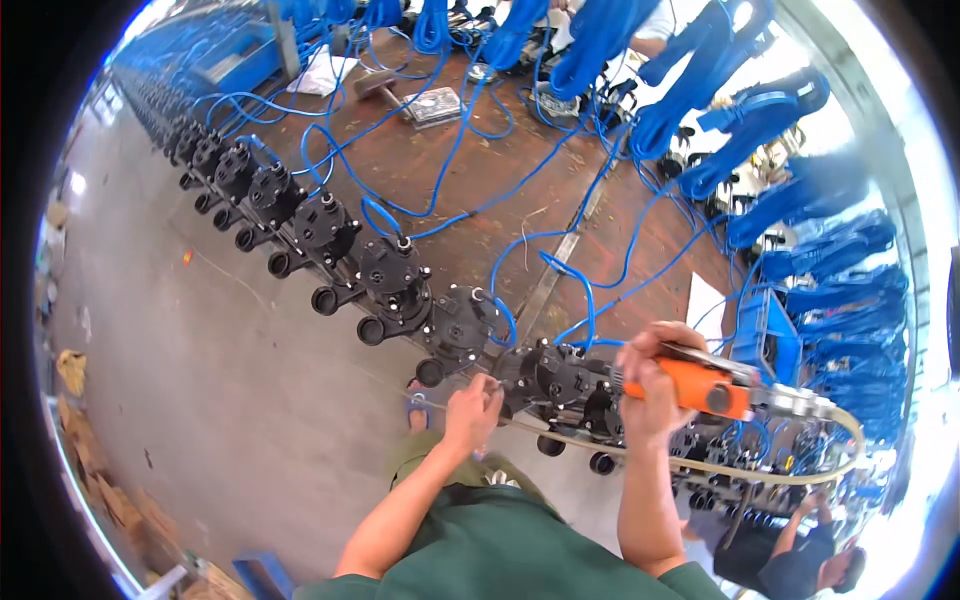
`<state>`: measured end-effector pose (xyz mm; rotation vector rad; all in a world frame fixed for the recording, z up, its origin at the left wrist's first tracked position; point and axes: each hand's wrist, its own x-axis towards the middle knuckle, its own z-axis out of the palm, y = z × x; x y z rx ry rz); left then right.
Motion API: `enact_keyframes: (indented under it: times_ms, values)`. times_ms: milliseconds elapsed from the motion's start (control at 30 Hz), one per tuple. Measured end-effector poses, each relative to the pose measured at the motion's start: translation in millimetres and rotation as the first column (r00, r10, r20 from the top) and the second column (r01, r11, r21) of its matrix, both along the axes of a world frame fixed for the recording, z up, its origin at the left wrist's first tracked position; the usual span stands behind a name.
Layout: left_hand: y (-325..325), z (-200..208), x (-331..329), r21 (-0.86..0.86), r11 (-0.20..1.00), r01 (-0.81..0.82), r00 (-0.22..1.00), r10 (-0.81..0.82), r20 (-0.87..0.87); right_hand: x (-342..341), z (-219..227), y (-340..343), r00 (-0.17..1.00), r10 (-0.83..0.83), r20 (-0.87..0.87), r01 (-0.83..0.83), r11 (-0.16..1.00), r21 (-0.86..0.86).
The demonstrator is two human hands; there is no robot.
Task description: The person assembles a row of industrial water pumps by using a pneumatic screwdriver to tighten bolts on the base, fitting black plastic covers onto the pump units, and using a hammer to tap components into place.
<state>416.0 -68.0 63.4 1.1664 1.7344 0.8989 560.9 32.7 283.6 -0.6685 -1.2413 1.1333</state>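
My right hand [648,380] grips an orange power driver [700,385], its tip pressed on a black valve body [560,380] at the near end of a long row. A pale hose [760,472] trails from the tool's back end. My left hand [472,405] rests against the left side of that same valve, fingers curled on its edge. The neighbouring black valve [458,325] stands just to the left, with a thin blue tube [505,320] plugged into its top.
A row of black valves [300,220] runs along the brown bench edge [440,180] toward the far left. Blue tubes [700,90] hang in loops on the right. Grey concrete floor [200,380] lies on the left. Another person [800,560] crouches at lower right.
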Motion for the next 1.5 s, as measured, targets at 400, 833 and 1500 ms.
enact_keyframes:
  times_ms: [400, 833, 1500]
  values:
    - [18.6, -18.9, -4.1, 0.329, 0.944, 0.014, 0.999, 0.003, -0.052, -42.0, -91.6, 45.0, 0.929, -0.018, 0.369, 0.025, 1.000, -0.013]
    - [-23.5, -19.6, 15.7, -0.054, 0.961, 0.272, 0.953, -0.261, 0.154, -44.7, -59.3, -23.7, 0.945, 0.146, 0.293, -0.105, 0.983, -0.150]
    - [7.8, -75.5, 145.1, -0.603, 0.775, -0.189, -0.599, 0.395, 0.696, 16.9, -50.8, -57.0, 0.989, 0.044, 0.140, -0.060, 0.992, 0.109]
